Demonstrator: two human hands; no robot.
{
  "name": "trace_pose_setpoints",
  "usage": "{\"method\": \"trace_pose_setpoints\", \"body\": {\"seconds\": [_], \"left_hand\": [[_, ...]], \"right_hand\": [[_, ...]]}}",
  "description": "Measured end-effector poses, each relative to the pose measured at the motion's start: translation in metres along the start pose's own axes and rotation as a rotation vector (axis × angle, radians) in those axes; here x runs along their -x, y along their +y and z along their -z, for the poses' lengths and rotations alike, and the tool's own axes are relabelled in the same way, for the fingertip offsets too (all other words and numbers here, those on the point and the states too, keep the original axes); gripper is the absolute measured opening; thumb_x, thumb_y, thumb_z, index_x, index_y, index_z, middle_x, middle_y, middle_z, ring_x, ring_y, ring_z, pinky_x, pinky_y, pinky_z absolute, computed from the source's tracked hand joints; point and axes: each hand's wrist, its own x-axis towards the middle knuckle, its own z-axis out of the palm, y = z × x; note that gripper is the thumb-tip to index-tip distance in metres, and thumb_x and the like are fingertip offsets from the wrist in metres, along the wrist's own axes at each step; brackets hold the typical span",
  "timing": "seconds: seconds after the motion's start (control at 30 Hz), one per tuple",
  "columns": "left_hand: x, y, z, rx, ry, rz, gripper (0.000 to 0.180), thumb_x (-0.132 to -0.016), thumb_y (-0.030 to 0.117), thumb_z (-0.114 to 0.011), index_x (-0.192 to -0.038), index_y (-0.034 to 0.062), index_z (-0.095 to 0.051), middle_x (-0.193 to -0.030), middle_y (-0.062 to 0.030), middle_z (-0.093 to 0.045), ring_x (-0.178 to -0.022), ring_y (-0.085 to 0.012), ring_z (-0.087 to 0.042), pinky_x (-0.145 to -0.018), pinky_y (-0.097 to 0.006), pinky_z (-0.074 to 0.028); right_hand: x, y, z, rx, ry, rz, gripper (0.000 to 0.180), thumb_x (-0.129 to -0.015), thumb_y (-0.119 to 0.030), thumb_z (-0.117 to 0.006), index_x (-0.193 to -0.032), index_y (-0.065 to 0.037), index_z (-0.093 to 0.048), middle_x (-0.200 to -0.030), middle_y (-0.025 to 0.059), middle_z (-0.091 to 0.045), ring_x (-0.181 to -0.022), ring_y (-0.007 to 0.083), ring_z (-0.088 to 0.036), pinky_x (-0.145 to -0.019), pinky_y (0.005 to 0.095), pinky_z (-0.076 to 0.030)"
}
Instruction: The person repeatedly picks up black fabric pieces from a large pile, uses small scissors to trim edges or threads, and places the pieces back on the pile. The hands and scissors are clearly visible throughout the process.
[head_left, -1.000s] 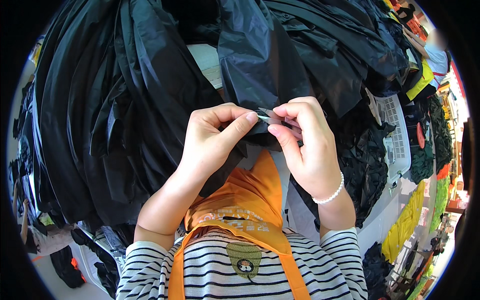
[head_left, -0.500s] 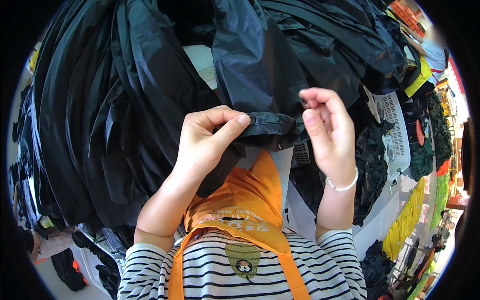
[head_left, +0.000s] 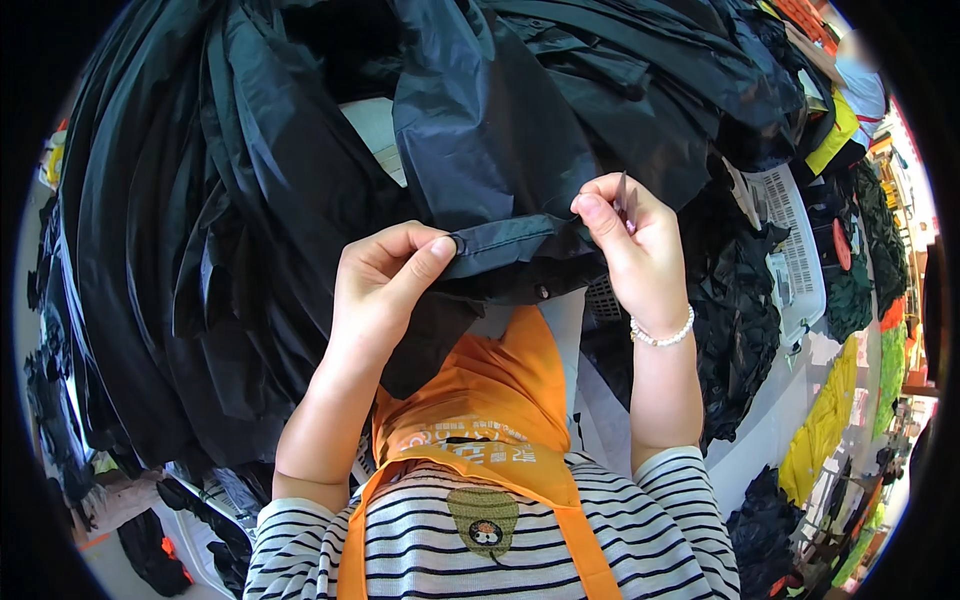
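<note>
Now the left hand (head_left: pixel 385 285) pinches a black strap (head_left: pixel 505 240) of the black garment (head_left: pixel 300 200); the right hand (head_left: pixel 635 245) grips the strap's other end, fingers closed, above an orange apron (head_left: pixel 480 400).

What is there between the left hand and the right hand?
In the head view, a folded edge of black fabric stretches between the left hand and the right hand; both pinch it.

Black garment hem (head_left: pixel 505 238) pinched between left hand (head_left: pixel 385 285) and right hand (head_left: pixel 635 250).
</note>
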Motion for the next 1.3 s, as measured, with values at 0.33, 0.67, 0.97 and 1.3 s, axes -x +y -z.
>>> {"method": "trace_pose_setpoints", "body": {"seconds": [0.33, 0.67, 0.97, 1.3], "left_hand": [[-0.011, 0.032, -0.045, -0.680, -0.070, -0.465, 0.035, -0.076, 0.001, -0.070, -0.109, -0.0001, -0.063, -0.098, -0.0077, -0.066, -0.097, -0.0171, -0.062, -0.089, -0.028, -0.046], [-0.025, 0.018, -0.035, -0.419, 0.039, -0.170, 0.009, -0.084, 0.005, -0.072, -0.088, -0.0024, -0.072, -0.081, -0.0074, -0.072, -0.075, -0.0090, -0.067, -0.068, -0.022, -0.052], [-0.029, 0.008, -0.027, -0.129, 0.036, -0.164, 0.009, -0.090, 0.005, -0.068, -0.094, -0.0031, -0.068, -0.085, -0.0037, -0.070, -0.081, -0.0071, -0.065, -0.076, -0.019, -0.050], [-0.027, 0.008, -0.027, -0.146, -0.021, -0.171, 0.008, -0.090, 0.006, -0.069, -0.094, -0.0005, -0.068, -0.086, 0.0001, -0.067, -0.076, -0.0030, -0.059, -0.069, -0.017, -0.048]], "right_hand": [[0.004, -0.015, -0.025, -0.107, -0.011, 0.031, 0.009, -0.093, -0.005, -0.064, -0.088, 0.002, -0.061, -0.076, 0.0031, -0.065, -0.070, 0.0069, -0.062, -0.066, 0.0203, -0.050], [-0.005, -0.009, -0.022, 0.165, -0.089, 0.199, 0.029, -0.088, -0.015, -0.072, -0.107, -0.001, -0.056, -0.083, 0.0045, -0.059, -0.069, 0.0086, -0.053, -0.061, 0.0217, -0.045], [-0.023, -0.034, 0.002, 0.377, -0.445, 0.110, 0.023, -0.092, -0.019, -0.066, -0.096, 0.001, -0.057, -0.085, 0.0125, -0.061, -0.075, 0.0231, -0.062, -0.069, 0.0306, -0.050], [-0.047, -0.060, -0.002, 0.506, -0.675, 0.020, 0.019, -0.089, -0.016, -0.067, -0.083, 0.001, -0.062, -0.075, 0.0090, -0.057, -0.062, 0.0171, -0.052, -0.058, 0.0293, -0.043]]}}
